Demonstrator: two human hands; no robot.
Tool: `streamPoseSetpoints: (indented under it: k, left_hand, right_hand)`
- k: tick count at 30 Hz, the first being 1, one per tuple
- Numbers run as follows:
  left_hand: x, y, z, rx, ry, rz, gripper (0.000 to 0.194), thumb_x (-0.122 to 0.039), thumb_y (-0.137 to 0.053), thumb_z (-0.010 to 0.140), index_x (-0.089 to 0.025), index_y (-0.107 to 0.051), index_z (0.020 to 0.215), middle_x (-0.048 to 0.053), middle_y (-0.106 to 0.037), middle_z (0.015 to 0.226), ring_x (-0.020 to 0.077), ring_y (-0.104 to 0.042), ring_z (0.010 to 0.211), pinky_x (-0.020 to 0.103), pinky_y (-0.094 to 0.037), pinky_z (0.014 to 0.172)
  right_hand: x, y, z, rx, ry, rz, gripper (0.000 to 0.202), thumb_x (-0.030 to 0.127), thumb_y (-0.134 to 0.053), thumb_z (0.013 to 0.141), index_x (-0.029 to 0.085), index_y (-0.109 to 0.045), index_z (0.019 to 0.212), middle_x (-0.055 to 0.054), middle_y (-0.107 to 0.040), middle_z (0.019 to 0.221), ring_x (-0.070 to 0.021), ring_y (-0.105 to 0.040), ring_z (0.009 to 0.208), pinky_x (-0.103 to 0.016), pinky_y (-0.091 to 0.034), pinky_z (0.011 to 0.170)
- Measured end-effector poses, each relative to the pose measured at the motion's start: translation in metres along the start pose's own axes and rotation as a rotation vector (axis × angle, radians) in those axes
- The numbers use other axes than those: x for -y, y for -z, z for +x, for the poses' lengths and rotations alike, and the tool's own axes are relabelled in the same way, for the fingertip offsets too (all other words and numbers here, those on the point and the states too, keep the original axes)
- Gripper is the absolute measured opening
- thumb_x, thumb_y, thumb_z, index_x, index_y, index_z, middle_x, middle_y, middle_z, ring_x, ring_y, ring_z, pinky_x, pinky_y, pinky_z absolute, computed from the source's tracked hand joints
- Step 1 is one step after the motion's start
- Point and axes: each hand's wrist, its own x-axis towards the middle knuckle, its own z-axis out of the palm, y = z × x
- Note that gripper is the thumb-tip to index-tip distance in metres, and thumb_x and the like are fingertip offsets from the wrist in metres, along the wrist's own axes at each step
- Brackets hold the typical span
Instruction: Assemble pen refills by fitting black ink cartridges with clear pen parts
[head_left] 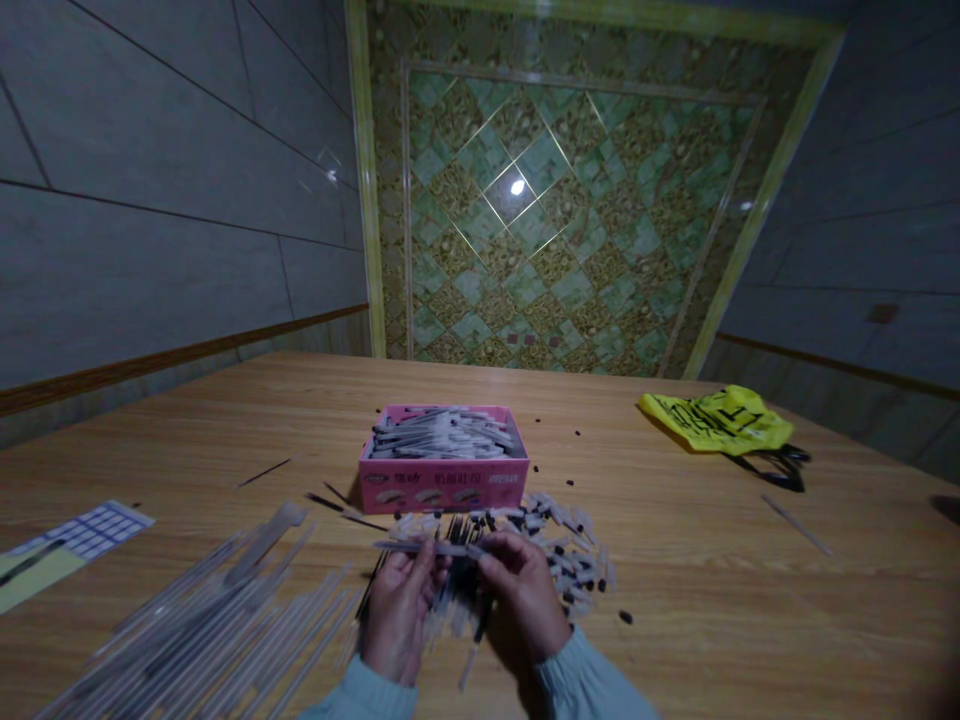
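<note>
Between my two hands lies a slim pen [391,546] with a translucent barrel, held level just in front of the pink box. My left hand [397,612] is closed, thumb and fingers pinching the barrel. At the pen's right end, the fingertips of my right hand [534,592] close on a translucent piece that looks like a cap; its exact fit is too blurred to tell. Dark refills [459,528] lie behind and below my hands, partly hidden. Translucent pen caps [574,572] and small black plugs are heaped right of my right hand.
The pink box [442,492] holds many finished-looking pens [442,435]. Loose clear pen barrels [217,610] spread over the wooden table [750,620] at left, beside a gridded card [101,533]. A yellow bag [712,420] with black straps lies at right, near a single barrel [796,524].
</note>
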Motion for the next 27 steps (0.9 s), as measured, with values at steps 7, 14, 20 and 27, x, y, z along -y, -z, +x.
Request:
streamPoseSetpoints:
  k: [7,14,20,27]
  left_hand:
    - [-0.003,-0.003,-0.002,-0.033,-0.010,0.022,0.037,-0.028,-0.084,0.050,-0.012,-0.065,0.077,0.003,-0.070,0.064,0.0111,-0.064,0.056,0.017,-0.050,0.051]
    - [-0.004,-0.004,-0.003,-0.046,-0.023,0.062,0.038,-0.030,-0.083,0.049,-0.011,-0.065,0.075,0.004,-0.070,0.064,0.0117,-0.063,0.057,0.019,-0.050,0.052]
    - [-0.005,-0.003,-0.003,-0.057,-0.032,0.062,0.038,-0.031,-0.083,0.050,-0.010,-0.064,0.075,0.005,-0.070,0.063,0.0120,-0.063,0.058,0.018,-0.049,0.052]
    - [-0.005,-0.002,-0.001,-0.079,-0.038,0.036,0.036,-0.028,-0.083,0.050,-0.011,-0.064,0.075,0.002,-0.068,0.062,0.0115,-0.063,0.057,0.018,-0.049,0.051]
  right_hand:
    - [0.003,-0.004,-0.001,-0.041,0.040,-0.066,0.025,0.032,-0.078,0.062,0.016,-0.068,0.078,-0.004,-0.066,0.074,-0.0186,-0.059,0.070,-0.031,-0.045,0.067]
    - [0.006,-0.007,-0.002,-0.056,0.072,-0.132,0.023,0.031,-0.077,0.062,0.016,-0.068,0.076,-0.005,-0.067,0.075,-0.0208,-0.059,0.072,-0.034,-0.045,0.069]
    - [0.012,0.005,0.001,-0.114,0.104,-0.516,0.017,0.031,-0.064,0.073,0.016,-0.068,0.081,-0.007,-0.067,0.076,-0.0212,-0.060,0.072,-0.031,-0.044,0.068]
    - [0.016,0.025,0.006,-0.106,0.101,-1.182,0.014,0.022,-0.059,0.074,0.020,-0.069,0.084,-0.005,-0.069,0.084,-0.0206,-0.061,0.083,-0.026,-0.040,0.072]
